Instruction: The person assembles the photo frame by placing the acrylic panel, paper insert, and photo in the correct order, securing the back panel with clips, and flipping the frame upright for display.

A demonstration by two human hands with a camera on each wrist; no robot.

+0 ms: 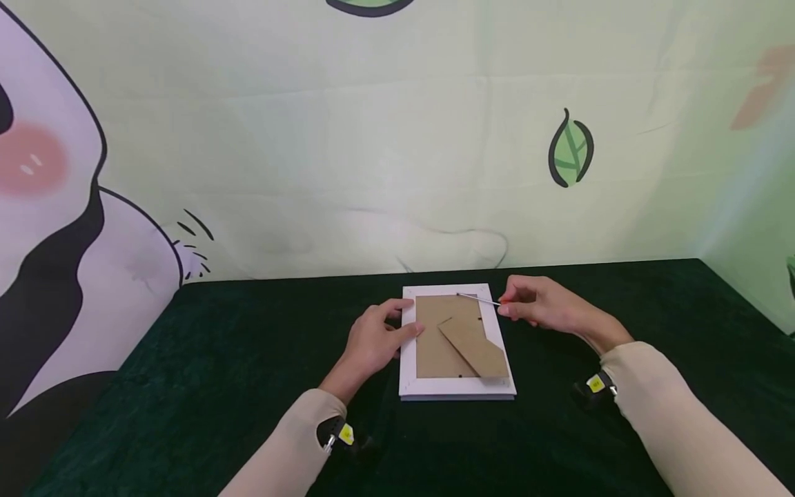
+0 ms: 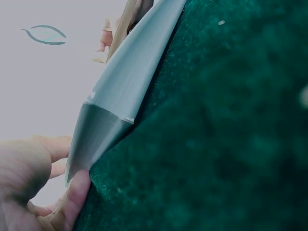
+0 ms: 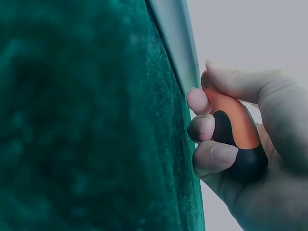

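Observation:
A white picture frame (image 1: 407, 359) lies face down on the dark green cloth, its brown backing board (image 1: 435, 345) and fold-out stand (image 1: 475, 345) facing up. My left hand (image 1: 375, 339) rests on the frame's left edge, thumb and fingers against the rim (image 2: 115, 91). My right hand (image 1: 540, 307) grips a screwdriver (image 3: 231, 125) with an orange and black handle. Its thin metal shaft (image 1: 479, 299) reaches to the top edge of the backing board.
The green cloth-covered table (image 1: 217, 386) stretches to both sides of the frame. A pale green backdrop (image 1: 373, 152) with a leaf print and a cartoon figure stands right behind the table's far edge.

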